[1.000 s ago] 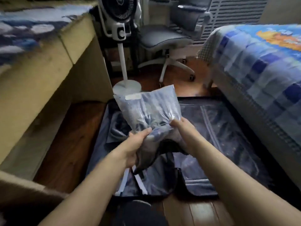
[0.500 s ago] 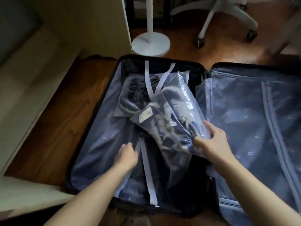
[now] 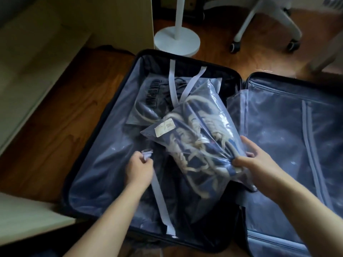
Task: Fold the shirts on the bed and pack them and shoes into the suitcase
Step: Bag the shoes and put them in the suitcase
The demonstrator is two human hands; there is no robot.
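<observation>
Right hand clamped on the near end of the clear bag of shoes, thumb under, fingers curled over the plastic, and the bag lies slanted across the left half of the open suitcase, its far end pointing away from that grip. Beyond the bag's far end sits a folded dark shirt with lettering, partly covered by the bag. Left hand, just across from the right, pinches the loose end of a pale packing strap, which runs back toward the person; the two matching straps lie past the bag at the far wall. Now the risk, as I read it: the bag sits high and off-centre (bulky, slippery plastic), so if that strap is pulled across while the right hand lets go, the shoes may slide toward the hinge side or bunch up the shirt underneath. The strap may also simply fall short over that hump.
</observation>
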